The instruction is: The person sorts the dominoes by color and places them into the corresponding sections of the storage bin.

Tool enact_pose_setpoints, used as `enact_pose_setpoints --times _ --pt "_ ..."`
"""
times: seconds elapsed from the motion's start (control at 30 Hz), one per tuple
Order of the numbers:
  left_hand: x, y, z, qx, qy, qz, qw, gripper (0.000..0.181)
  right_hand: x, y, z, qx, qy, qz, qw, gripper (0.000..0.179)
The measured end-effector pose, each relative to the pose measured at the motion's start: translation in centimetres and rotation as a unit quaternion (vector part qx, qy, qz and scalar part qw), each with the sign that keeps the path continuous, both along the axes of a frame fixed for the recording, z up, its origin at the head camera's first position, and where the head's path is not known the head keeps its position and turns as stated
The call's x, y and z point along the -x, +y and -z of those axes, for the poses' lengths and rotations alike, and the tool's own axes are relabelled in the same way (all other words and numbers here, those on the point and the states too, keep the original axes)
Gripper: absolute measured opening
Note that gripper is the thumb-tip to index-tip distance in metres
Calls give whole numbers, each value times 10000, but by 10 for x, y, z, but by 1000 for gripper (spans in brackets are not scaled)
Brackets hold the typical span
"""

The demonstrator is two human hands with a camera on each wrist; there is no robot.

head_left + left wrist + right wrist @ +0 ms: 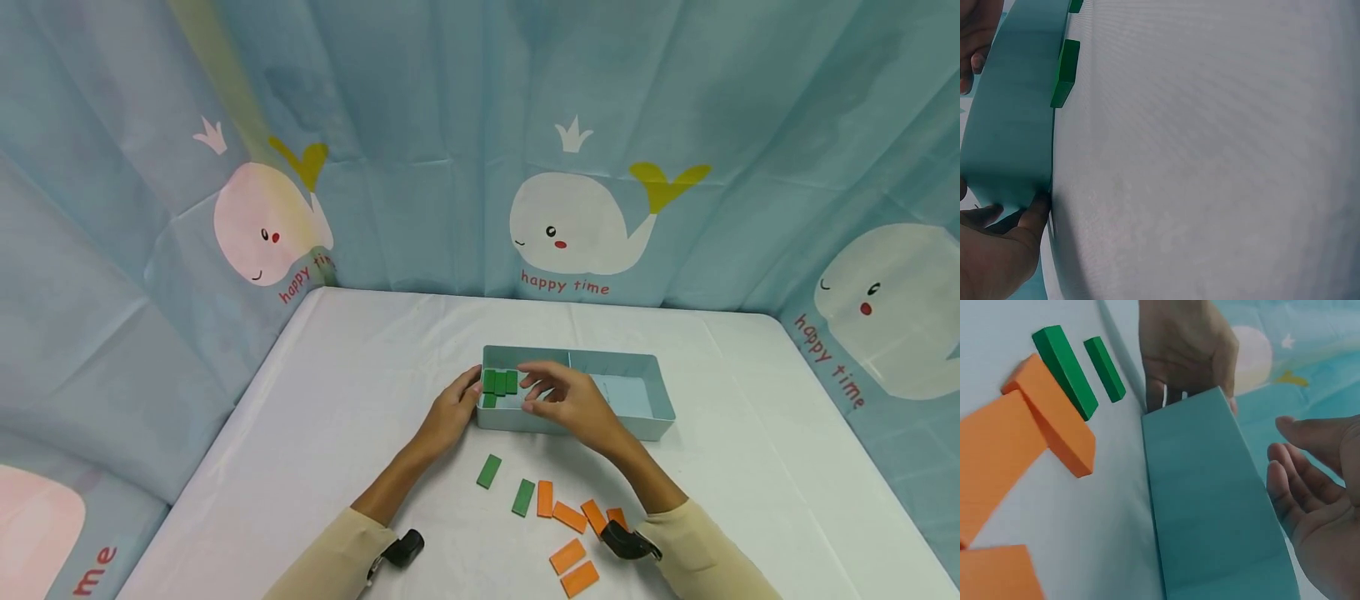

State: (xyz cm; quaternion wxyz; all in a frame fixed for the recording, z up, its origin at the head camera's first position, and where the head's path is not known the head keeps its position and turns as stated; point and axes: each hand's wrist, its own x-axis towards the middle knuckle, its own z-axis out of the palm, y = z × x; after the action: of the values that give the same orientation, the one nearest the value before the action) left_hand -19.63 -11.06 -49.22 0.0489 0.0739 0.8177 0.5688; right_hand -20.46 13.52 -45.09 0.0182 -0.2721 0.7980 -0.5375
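Observation:
A pale blue-green box (502, 420) with a divider stands on the table. My left hand (447, 415) holds its left end, fingers against the end wall and up at the rim. Above the left compartment hovers my right hand (572, 405), its thumb and loosely bent fingers apart with nothing between them. In the right wrist view this right hand (1319, 494) sits beside the rim. Several green blocks (500, 383) lie inside the left compartment, three of them side by side.
Two green blocks, one at the left (489, 472) and one nearer the orange ones (523, 497), lie before the box. Several orange blocks (570, 517) are scattered toward the right forearm. A curtain (450, 225) printed with whales hangs behind the white table (360, 367).

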Motion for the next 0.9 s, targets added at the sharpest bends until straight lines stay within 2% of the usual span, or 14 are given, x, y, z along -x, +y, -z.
enact_pose_setpoints --times 0.4,0.67,0.9 --pt "0 1 1 -20 -1 -44 10000 57 -18 14 3 140 -117 -209 9996 46" --pt "0 1 1 2 59 -41 10000 56 -32 22 7 -227 -337 -189 9990 48" --pt "0 0 0 24 51 -4 10000 57 -40 27 16 -410 -669 -527 9955 53"
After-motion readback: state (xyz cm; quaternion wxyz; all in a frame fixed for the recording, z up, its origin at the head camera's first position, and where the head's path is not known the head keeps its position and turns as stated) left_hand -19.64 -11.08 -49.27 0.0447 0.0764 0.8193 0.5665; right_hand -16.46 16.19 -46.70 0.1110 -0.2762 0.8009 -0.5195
